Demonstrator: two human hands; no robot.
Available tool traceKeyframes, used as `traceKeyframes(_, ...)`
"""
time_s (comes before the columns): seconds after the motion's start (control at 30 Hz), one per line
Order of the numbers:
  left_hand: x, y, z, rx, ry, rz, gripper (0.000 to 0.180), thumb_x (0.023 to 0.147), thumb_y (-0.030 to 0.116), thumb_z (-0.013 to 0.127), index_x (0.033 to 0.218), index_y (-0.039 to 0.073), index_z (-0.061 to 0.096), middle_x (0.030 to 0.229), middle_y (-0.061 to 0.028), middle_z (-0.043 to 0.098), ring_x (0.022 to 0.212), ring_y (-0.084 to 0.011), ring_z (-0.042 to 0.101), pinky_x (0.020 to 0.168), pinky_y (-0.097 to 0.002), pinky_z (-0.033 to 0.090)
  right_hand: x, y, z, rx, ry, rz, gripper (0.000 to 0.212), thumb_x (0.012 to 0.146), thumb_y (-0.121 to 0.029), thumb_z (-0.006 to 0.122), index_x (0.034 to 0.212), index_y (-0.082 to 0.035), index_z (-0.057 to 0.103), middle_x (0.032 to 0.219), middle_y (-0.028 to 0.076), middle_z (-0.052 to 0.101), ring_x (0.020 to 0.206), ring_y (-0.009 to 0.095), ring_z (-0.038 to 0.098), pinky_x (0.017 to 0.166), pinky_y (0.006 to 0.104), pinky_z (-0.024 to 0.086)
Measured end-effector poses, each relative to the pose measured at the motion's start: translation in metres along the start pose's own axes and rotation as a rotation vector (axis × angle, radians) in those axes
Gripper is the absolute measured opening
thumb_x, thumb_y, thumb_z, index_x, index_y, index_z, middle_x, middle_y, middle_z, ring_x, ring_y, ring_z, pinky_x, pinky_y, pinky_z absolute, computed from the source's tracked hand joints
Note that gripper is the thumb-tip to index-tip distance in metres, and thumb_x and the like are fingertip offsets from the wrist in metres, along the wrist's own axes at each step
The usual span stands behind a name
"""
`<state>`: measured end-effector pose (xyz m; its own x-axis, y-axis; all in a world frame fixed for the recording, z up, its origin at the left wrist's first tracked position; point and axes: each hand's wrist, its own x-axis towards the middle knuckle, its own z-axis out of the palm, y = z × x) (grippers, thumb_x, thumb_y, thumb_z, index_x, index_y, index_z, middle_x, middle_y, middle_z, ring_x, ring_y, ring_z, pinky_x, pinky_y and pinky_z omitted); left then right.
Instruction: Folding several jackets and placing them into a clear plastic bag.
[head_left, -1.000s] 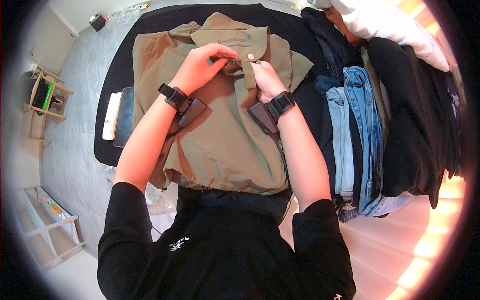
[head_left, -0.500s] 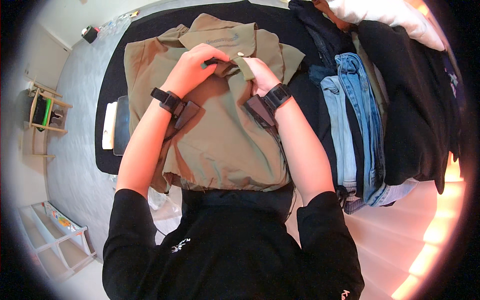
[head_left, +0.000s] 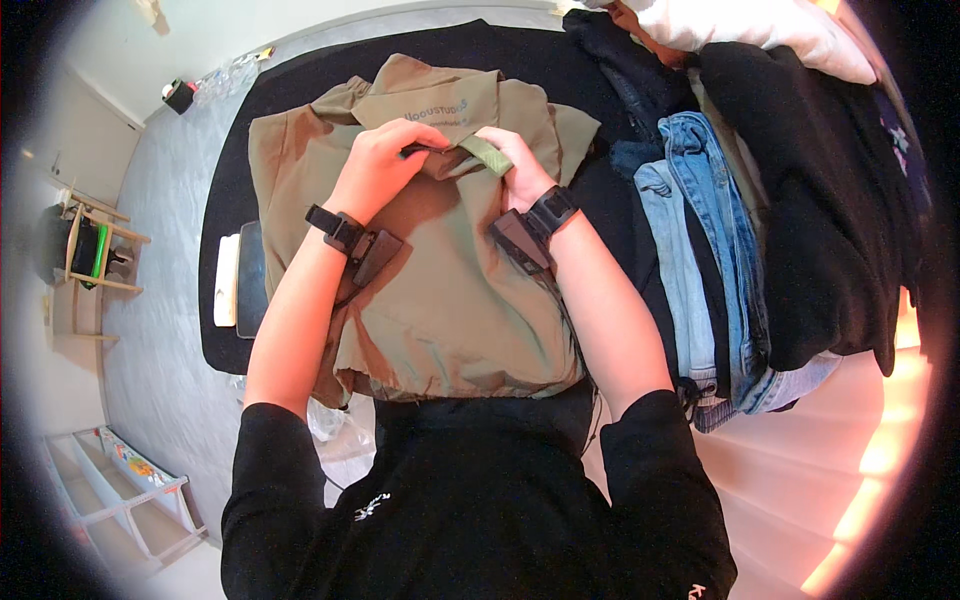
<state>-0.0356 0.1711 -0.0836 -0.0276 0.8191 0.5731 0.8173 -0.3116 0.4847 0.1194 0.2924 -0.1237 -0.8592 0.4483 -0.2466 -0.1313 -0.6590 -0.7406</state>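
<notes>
An olive-tan jacket (head_left: 440, 300) lies spread on a black table (head_left: 300, 90), its collar at the far end and its hem toward me. My left hand (head_left: 385, 160) and my right hand (head_left: 515, 165) meet near the collar. Both are closed on the jacket's front edge, where a green strap (head_left: 487, 153) sits between the fingers. Each wrist wears a black band with a small device.
A pile of folded clothes lies at the right: blue jeans (head_left: 700, 250), dark garments (head_left: 830, 210) and a white pillow (head_left: 760, 30) behind them. A white and dark flat object (head_left: 238, 280) rests at the table's left edge. A small wooden shelf (head_left: 90, 250) stands on the floor at the left.
Both hands have stayed together at the jacket's upper front, working along its edge. The flap with the snap button seen earlier is now folded under the fingers.
</notes>
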Motion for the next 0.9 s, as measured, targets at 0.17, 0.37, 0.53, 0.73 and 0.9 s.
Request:
traceKeyframes(0.17, 0.002, 0.003, 0.000, -0.013, -0.015, -0.014, 0.024, 0.072, -0.009, 0.061, 0.090, 0.005, 0.067, 0.092, -0.0056, 0.069, 0.087, -0.0206, 0.067, 0.074, -0.0303, 0.054, 0.003, 0.000, -0.008, 0.108, -0.104, 0.063, 0.026, 0.086, -0.021, 0.048, 0.094, -0.003, 0.065, 0.089, 0.009, 0.067, 0.077, 0.018, 0.064, 0.071, 0.0319, 0.053)
traceKeyframes(0.37, 0.005, 0.000, 0.000, 0.001, 0.027, 0.033, 0.019, 0.074, -0.005, 0.063, 0.089, 0.007, 0.069, 0.086, -0.0066, 0.068, 0.082, -0.0237, 0.066, 0.071, -0.0309, 0.053, 0.002, -0.002, -0.001, 0.111, -0.088, 0.087, 0.028, 0.086, -0.024, 0.047, 0.094, -0.004, 0.064, 0.090, 0.008, 0.067, 0.077, 0.018, 0.064, 0.069, 0.0312, 0.053)
traceKeyframes(0.53, 0.008, 0.004, 0.001, 0.071, 0.026, 0.041, 0.017, 0.075, -0.002, 0.064, 0.088, 0.009, 0.070, 0.085, -0.0051, 0.070, 0.080, -0.0227, 0.066, 0.076, -0.0334, 0.053, 0.000, 0.003, -0.004, 0.096, -0.078, 0.011, 0.032, 0.086, -0.026, 0.045, 0.098, -0.004, 0.065, 0.092, 0.007, 0.068, 0.082, 0.019, 0.064, 0.073, 0.0322, 0.052)
traceKeyframes(0.73, 0.007, -0.001, 0.000, 0.076, 0.002, 0.125, 0.018, 0.076, -0.003, 0.064, 0.088, 0.009, 0.071, 0.088, -0.0031, 0.072, 0.084, -0.0204, 0.068, 0.091, -0.0362, 0.050, -0.002, 0.008, 0.004, 0.153, -0.031, -0.047, 0.029, 0.087, -0.021, 0.045, 0.099, -0.003, 0.064, 0.096, 0.009, 0.067, 0.083, 0.019, 0.065, 0.075, 0.0327, 0.052)
traceKeyframes(0.9, 0.014, 0.005, 0.003, 0.164, 0.019, 0.247, 0.019, 0.076, -0.002, 0.065, 0.088, 0.011, 0.071, 0.091, -0.0015, 0.072, 0.087, -0.0183, 0.068, 0.090, -0.0354, 0.050, -0.002, 0.005, 0.000, 0.254, -0.122, 0.002, 0.028, 0.088, -0.019, 0.045, 0.097, -0.001, 0.065, 0.092, 0.009, 0.068, 0.080, 0.018, 0.065, 0.074, 0.0309, 0.051)
